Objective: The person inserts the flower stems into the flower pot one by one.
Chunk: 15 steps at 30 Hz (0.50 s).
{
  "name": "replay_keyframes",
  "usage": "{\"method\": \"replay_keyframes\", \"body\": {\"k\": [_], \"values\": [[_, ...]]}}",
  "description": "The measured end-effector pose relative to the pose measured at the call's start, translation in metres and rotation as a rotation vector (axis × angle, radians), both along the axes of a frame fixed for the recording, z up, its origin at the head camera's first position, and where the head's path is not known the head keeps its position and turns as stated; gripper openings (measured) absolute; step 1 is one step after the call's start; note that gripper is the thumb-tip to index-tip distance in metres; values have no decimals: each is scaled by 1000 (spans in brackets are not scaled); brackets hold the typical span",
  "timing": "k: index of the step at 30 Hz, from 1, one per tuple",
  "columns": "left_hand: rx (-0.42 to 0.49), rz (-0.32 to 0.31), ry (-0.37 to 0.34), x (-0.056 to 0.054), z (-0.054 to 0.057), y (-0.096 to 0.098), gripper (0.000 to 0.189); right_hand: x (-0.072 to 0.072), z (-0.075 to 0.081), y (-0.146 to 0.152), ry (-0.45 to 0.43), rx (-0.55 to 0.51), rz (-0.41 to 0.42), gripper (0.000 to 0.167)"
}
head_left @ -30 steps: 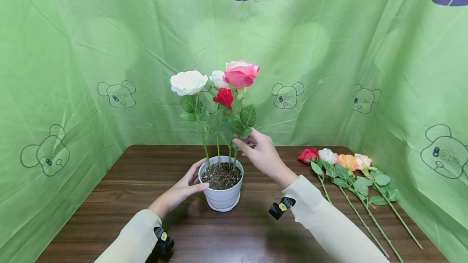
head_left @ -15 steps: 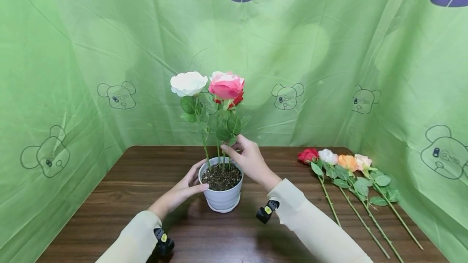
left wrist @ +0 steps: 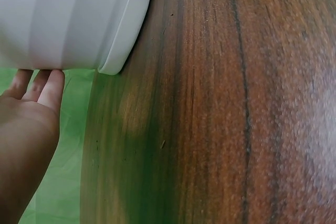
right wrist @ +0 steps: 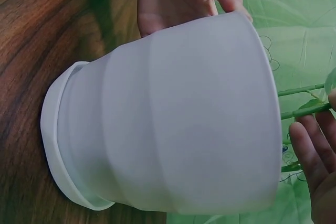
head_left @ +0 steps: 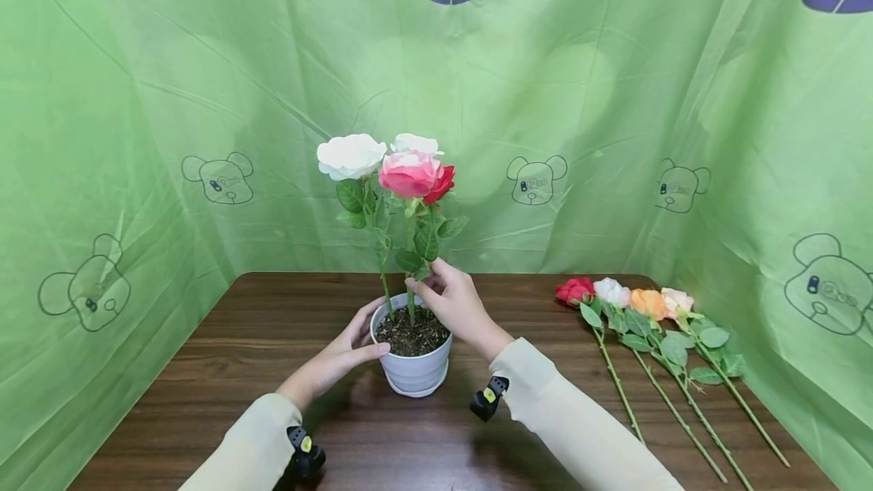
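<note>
A pale grey-white flower pot (head_left: 417,373) of dark soil (head_left: 412,338) stands on its saucer. My left hand (head_left: 339,353) holds it from the left, thumb at the rim; in the left wrist view several fingertips touch the pot wall (left wrist: 47,19). Above the soil, my right hand (head_left: 460,309) pinches the green stem (right wrist: 310,110) of a pink rose (head_left: 409,173). A large white rose (head_left: 351,156) stands upright at the left of the pot. Behind the pink bloom are a second white rose (head_left: 417,144) and a red rose (head_left: 440,184), both partly hidden.
Several loose roses lie on the brown wooden table (head_left: 273,324) at the right: red (head_left: 575,290), white (head_left: 611,292), orange (head_left: 648,303) and pale peach (head_left: 677,301), stems toward the front. A green printed cloth (head_left: 580,97) encloses the back and sides.
My right hand has moved left and down with the pink rose, whose bloom now sits lower, before the second white one. The red bloom shows at its right. My left hand stays on the pot.
</note>
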<state>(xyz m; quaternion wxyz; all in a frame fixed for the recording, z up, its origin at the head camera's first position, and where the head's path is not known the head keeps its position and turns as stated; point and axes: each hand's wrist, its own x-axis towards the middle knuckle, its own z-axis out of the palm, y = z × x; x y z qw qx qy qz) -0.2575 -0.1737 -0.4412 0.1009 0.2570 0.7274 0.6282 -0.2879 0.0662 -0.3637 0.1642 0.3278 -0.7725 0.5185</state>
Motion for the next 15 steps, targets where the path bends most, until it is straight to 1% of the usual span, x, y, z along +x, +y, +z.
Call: {"method": "replay_keyframes", "body": {"k": [6, 15], "values": [[1, 2, -2, -1, 0, 0, 78, -1, -2, -2, 17, 9, -14, 12], [3, 4, -6, 1, 0, 1, 79, -3, -7, -7, 45, 36, -87, 13]]}}
